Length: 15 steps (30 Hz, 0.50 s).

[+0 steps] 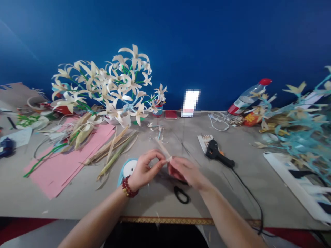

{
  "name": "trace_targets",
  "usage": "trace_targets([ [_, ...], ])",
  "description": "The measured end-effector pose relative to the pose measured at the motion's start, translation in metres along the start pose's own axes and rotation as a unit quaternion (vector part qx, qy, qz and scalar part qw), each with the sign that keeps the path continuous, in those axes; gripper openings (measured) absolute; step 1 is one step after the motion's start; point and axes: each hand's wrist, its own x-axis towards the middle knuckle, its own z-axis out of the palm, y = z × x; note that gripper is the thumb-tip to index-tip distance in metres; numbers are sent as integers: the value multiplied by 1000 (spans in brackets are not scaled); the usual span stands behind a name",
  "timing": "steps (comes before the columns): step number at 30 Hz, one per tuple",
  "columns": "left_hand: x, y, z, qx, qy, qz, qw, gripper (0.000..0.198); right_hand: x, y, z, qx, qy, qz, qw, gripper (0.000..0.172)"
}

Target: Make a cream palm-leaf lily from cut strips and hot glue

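Pinching pale strip (163, 148) above grey table (152, 205), blue wall (201, 44) behind.

Two bare hands, one left hand (148, 168) and one right hand (188, 171), meet at center frame with one narrow pale strip (163, 147). Also pictured: one black glue gun (215, 151), right of center; one red-capped clear plastic bottle (247, 98), upper right; one white round spool edged in blue (128, 167), left of center.
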Motion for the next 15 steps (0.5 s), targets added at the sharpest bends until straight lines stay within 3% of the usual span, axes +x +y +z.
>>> trace_targets([
  [8, -3, -1, -1, 32, -35, -24, 999, 15, 4, 9, 9, -61, 8, -26, 998, 58],
  [12, -4, -1, -3, 11, -74, 5, 997, 13, 3, 6, 5, 42, -88, 22, 995, 60],
  [15, -4, -5, -4, 21, -65, 20, 997, 9, 2, 5, -1, 165, -193, 42, 966, 55],
])
